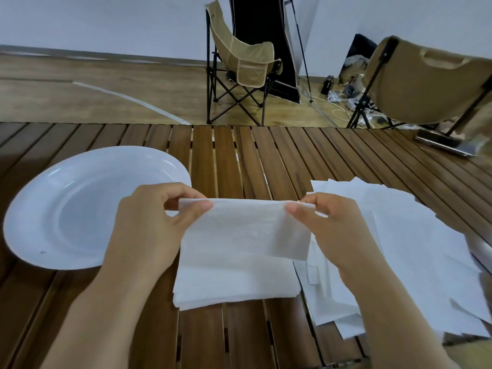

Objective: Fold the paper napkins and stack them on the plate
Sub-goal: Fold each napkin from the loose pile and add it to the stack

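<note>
A white paper napkin (245, 230) is held up over the slatted wooden table (229, 155), its top edge doubled over. My left hand (149, 222) pinches its top left corner between thumb and fingers. My right hand (335, 230) pinches the top right corner the same way. The napkin's lower part lies on the table near the front edge. A white plate (66, 209) with nothing on it sits at the left, partly behind my left hand. A loose pile of unfolded white napkins (415, 249) spreads at the right.
A dark flat device (447, 143) lies at the table's far right. Beyond the table stand two tan folding chairs (245, 65), a black panel on a stand and cables on the wooden floor.
</note>
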Tool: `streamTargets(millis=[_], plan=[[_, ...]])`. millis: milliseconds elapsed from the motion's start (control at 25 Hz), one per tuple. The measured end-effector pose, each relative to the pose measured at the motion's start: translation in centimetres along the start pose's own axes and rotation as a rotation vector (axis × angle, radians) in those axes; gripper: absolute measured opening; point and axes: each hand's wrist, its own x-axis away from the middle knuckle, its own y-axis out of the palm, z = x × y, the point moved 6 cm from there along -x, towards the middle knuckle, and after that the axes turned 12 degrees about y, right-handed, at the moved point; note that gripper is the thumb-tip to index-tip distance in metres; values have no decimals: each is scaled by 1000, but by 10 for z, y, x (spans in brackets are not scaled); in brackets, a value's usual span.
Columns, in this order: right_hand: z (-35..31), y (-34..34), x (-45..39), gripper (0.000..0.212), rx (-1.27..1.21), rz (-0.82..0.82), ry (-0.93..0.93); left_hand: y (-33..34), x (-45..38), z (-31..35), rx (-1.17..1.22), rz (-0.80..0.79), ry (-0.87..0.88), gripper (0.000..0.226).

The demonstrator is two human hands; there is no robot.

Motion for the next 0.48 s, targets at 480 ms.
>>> streamTargets(millis=[480], plan=[[39,32,-9,27,102,-121,279,33,10,-27,-135,-214,-224,12]])
